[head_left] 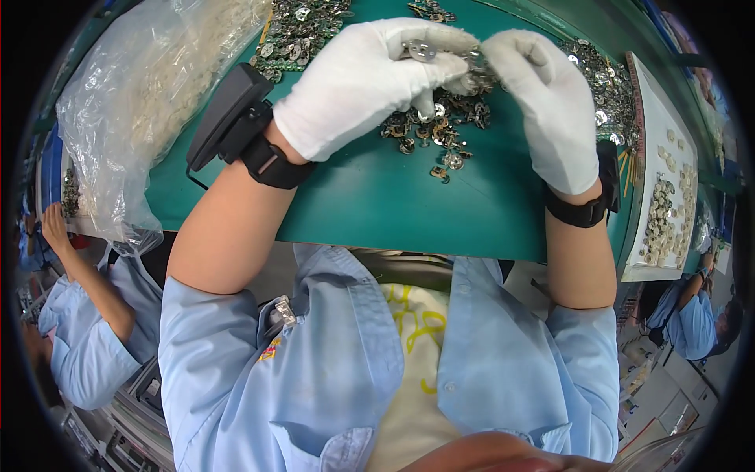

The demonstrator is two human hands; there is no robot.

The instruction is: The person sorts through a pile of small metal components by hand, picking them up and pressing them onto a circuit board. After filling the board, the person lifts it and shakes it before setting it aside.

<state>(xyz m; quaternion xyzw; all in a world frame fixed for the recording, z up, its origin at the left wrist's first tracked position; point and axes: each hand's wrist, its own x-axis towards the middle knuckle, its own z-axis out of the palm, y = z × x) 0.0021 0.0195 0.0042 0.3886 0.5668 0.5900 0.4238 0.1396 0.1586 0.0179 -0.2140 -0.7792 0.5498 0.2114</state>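
Both my hands wear white gloves and meet above the far part of a green tabletop [377, 208]. My left hand [358, 82] is closed around small round metal parts; one silvery disc [422, 50] shows between its fingers, and more poke out at its fingertips. Close by on the right, my right hand [554, 110] has its fingers bent and pinched at the edge of that cluster. What lies between its fingertips is too small to make out. Beneath the hands spreads a loose heap of similar silver and brass-coloured metal parts [448, 130].
Denser piles of metal parts lie at back left [295, 39] and right [602, 90]. A clear plastic bag [118, 134] of pale pieces covers the left side. At right stands a white tray [638, 252] with pale round pieces. Co-workers in blue sit at left [102, 330] and right [694, 326].
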